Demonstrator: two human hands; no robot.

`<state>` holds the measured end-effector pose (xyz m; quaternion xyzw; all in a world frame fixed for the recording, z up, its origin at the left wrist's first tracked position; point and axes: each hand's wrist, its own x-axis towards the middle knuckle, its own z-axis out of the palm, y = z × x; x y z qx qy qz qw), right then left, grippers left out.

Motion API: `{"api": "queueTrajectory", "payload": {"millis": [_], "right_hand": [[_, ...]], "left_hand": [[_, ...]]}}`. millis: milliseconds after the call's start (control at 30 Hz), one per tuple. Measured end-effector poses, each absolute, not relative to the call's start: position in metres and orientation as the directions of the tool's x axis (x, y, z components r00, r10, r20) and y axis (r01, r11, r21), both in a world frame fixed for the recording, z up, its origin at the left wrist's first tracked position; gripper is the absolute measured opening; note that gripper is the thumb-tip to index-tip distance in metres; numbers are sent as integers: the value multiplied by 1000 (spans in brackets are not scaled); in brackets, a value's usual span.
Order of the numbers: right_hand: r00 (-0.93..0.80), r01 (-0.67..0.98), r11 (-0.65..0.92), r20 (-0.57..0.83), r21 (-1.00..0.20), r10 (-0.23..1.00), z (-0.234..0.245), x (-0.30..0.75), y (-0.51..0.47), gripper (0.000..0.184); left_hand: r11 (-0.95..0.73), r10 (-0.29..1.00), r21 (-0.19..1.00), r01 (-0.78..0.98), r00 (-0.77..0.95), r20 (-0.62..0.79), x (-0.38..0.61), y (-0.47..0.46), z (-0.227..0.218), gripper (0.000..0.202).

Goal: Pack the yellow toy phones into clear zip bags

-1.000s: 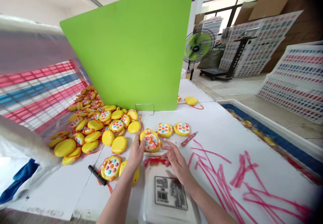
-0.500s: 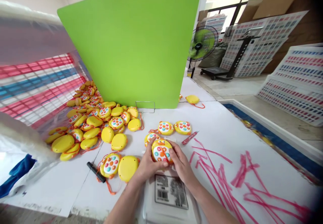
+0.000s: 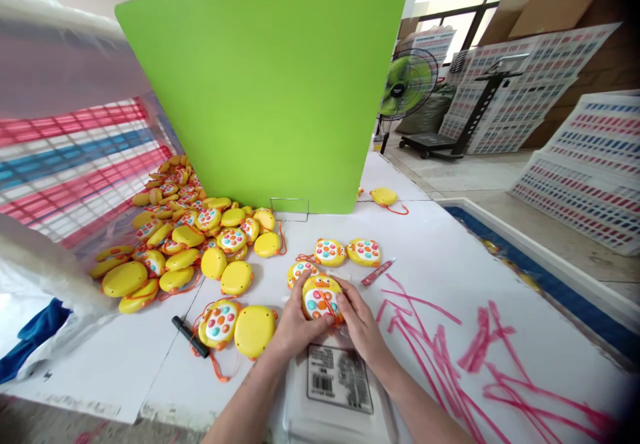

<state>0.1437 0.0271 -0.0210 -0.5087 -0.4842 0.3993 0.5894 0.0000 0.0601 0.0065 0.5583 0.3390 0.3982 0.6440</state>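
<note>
Between my two hands is a yellow duck-faced toy (image 3: pixel 320 299) with colored buttons on a white front and an orange cord across it. My left hand (image 3: pixel 299 321) grips its left side, the thumb along the lower edge. On the right side, my right hand (image 3: pixel 359 317) has its fingers closed against the toy. Right below lies a clear plastic bag with a printed label (image 3: pixel 339 377). Another button toy (image 3: pixel 301 271) is partly hidden behind the held one. Two more, a left one (image 3: pixel 330 252) and a right one (image 3: pixel 364 252), lie face up beyond my hands.
A heap of yellow toys (image 3: pixel 187 235) fills the table's left side. Nearer lie a black marker (image 3: pixel 191 336), a face-up toy (image 3: pixel 219 324) and a face-down one (image 3: pixel 255 332). A red-and-white tube (image 3: pixel 377 273) rests right. Behind stands a green board (image 3: pixel 265 91); pink strokes mark the white tabletop (image 3: pixel 430 244).
The orange cord on the held toy has shifted slightly across its front. Both hands keep nearly the same hold, and the view has turned a little.
</note>
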Motion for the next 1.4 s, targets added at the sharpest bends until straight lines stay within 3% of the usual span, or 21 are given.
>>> {"api": "queueTrajectory", "payload": {"millis": [133,300,400,733,1000,1400], "right_hand": [[219,22,161,161,-987,962,-21,144,27,41],[231,48,168,174,-985,957,-15,144,25,40],[190,45,181,186,-983,964,-8,143,22,39],[186,78,170,182,-982,966,-4,139,20,37],[204,61,153,162,-986,965,-6,141,21,35],[200,49,126,134,-991,971,-8,141,21,37]], "left_hand": [[31,860,986,-161,507,56,-2,60,4,97],[-143,869,988,-50,472,150,-7,62,4,60],[-124,869,992,-37,479,127,-7,61,4,55],[-196,864,980,35,478,155,-8,59,8,56],[-87,836,996,-18,542,82,-6,59,0,98],[-164,867,981,103,489,94,-5,59,-3,82]]}}
